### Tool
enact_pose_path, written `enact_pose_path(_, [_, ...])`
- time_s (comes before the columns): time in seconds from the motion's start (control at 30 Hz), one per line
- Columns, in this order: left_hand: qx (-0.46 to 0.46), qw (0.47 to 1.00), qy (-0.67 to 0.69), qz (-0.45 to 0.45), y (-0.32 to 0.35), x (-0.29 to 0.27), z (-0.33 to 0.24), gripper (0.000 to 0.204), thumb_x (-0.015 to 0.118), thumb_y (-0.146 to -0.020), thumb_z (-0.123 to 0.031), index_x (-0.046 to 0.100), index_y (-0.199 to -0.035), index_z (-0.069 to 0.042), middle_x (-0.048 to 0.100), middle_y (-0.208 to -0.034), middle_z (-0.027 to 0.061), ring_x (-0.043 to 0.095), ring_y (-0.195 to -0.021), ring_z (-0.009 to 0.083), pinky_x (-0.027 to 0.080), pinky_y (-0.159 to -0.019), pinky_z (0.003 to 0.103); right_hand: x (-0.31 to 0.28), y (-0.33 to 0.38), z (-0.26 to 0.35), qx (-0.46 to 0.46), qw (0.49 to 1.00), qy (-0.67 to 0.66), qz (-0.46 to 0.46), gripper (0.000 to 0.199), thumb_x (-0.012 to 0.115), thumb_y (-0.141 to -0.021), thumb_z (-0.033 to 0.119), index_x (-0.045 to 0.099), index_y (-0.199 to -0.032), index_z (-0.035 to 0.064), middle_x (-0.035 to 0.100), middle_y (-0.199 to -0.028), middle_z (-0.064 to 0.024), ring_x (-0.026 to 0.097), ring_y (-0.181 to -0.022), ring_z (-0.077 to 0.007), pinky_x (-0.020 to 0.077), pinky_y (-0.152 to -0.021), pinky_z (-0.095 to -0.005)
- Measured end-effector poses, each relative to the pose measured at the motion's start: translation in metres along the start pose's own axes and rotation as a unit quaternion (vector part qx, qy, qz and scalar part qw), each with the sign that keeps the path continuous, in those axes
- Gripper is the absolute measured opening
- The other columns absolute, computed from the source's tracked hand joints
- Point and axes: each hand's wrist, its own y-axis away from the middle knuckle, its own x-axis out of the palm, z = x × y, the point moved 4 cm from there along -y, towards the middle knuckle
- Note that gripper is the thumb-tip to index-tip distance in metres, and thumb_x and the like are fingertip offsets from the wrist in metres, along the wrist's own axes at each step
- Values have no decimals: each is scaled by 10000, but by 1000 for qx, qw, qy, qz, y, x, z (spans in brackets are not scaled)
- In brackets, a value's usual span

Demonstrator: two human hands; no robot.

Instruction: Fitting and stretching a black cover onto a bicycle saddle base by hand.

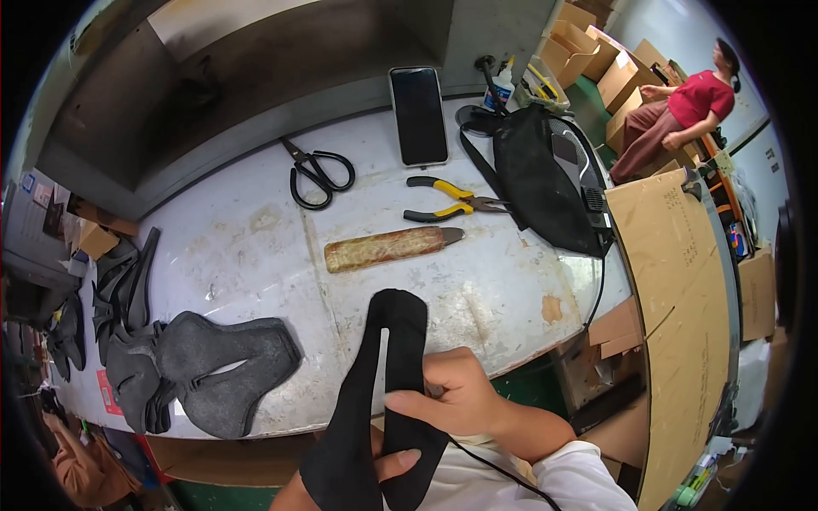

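Observation:
Both hands grip a black bicycle-saddle cover [404,341], narrow and rounded at its far end, wide toward me, with a long slot down its middle. My right hand [460,393] is closed on its right side, thumb lying over the top by the slot. Lower down, my left hand [397,465] holds the wide end; its thumb shows on top and the other fingers are hidden beneath. Beyond the cover lies a knife [385,248] with a tape-wrapped handle and a short blade. Left of it rest grey saddle-shaped foam pads [204,404] with a slot, piled in layers.
Black-handled scissors [317,180], yellow-black pliers [447,201], a phone [418,117] and a black bag [541,183] lie toward the back. More dark pieces [128,277] are stacked left. Cardboard [673,332] stands right of the table. One person [694,106] sits at far right, another [89,464] lower left.

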Motion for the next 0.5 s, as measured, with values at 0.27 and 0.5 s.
enact_pose_path(0.27, [23, 981, 12, 192, -4, 11, -18, 716, 662, -806, -85, 294, -1413, 7, 600, -1131, 158, 631, -982, 259, 513, -865, 355, 23, 19, -22, 191, 910, -362, 70, 207, 713, -905, 209, 669, -812, 30, 597, -650, 23, 494, -515, -36, 350, -441, -210])
enact_pose_path(0.5, [131, 979, 1, 157, -9, -3, -1, 606, 658, -835, -166, 382, -1345, 11, 609, -1064, 130, 639, -934, 253, 521, -819, 344, 35, 17, -1, 59, 862, -493, 99, 323, 717, -897, 272, 638, -802, -26, 616, -751, -72, 555, -683, -149, 438, -605, -296])
